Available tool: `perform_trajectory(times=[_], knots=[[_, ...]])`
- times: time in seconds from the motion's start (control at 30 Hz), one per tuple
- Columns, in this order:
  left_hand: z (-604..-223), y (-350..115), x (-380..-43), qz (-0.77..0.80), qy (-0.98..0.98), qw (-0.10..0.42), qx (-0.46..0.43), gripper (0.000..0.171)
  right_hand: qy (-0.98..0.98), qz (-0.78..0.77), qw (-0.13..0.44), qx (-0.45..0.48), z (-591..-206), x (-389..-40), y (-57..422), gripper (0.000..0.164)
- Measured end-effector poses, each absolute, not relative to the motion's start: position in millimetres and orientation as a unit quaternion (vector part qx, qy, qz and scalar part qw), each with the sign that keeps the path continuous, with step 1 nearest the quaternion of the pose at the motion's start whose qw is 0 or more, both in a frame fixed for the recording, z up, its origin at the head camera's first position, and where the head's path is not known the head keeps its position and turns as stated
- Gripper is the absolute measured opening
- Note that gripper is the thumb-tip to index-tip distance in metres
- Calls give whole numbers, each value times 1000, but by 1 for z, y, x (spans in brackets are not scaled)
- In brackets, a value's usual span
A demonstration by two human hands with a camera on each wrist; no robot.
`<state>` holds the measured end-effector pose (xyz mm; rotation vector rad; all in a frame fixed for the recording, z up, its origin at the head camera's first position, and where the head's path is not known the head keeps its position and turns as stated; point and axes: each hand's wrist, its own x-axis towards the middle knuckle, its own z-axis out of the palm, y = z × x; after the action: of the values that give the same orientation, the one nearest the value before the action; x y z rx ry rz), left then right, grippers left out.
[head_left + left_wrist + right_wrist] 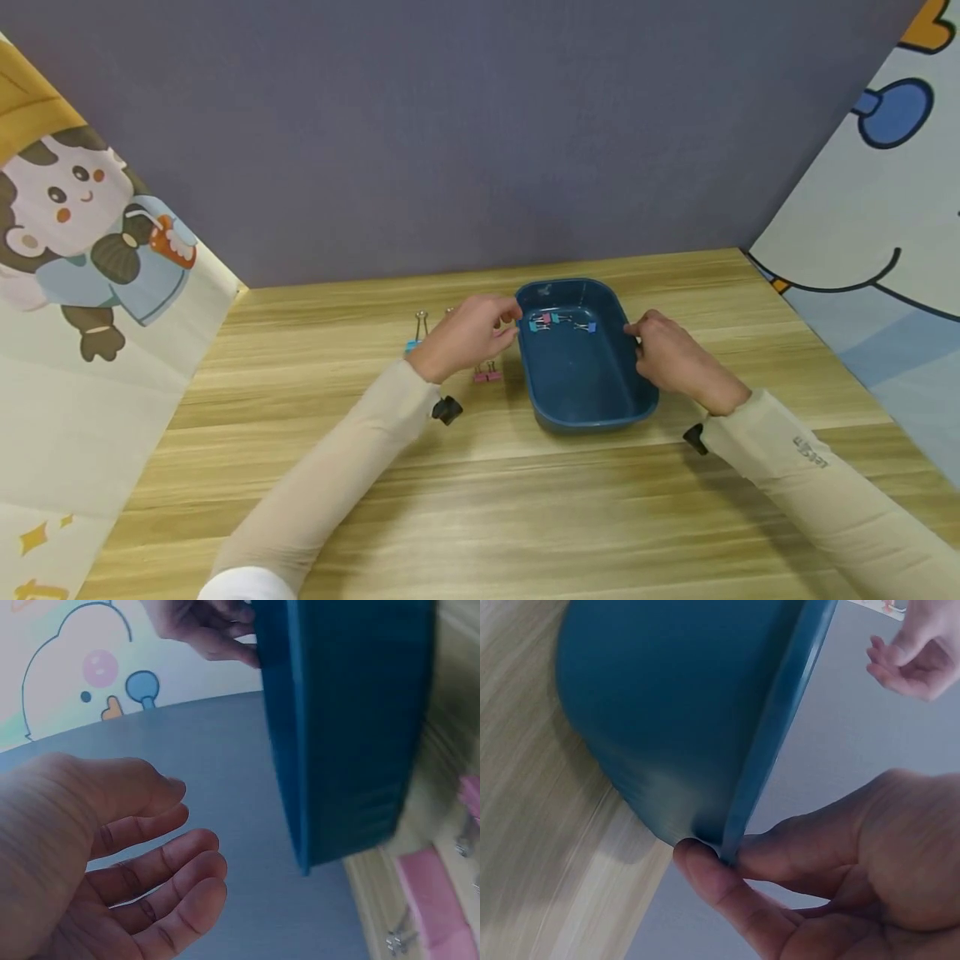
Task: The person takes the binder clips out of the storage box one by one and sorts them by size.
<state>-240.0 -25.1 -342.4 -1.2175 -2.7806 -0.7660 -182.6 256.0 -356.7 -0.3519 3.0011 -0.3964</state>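
A dark blue plastic bin (588,379) stands on the wooden table, with several small coloured binder clips (551,319) inside near its far end. The thumb and fingers of my right hand (671,354) pinch the bin's right rim, seen close up in the right wrist view. My left hand (472,329) hovers by the left rim; its fingers are relaxed, with nothing between them in the left wrist view. Below that hand lie pink binder clips (487,377) on the table. A blue binder clip (414,344) sits left of it, partly hidden.
The wooden table (450,517) runs back to a grey partition (480,150). Cartoon-printed panels (112,250) flank it on both sides. A large pink clip (435,900) shows beside the bin in the left wrist view.
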Motion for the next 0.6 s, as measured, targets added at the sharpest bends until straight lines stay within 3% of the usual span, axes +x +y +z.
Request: perform_trajectory(times=[0.6], knots=[[-318,33,-253,-313,-882,17,-352,18,983,-133,49,-115,-359,-181,258,40]])
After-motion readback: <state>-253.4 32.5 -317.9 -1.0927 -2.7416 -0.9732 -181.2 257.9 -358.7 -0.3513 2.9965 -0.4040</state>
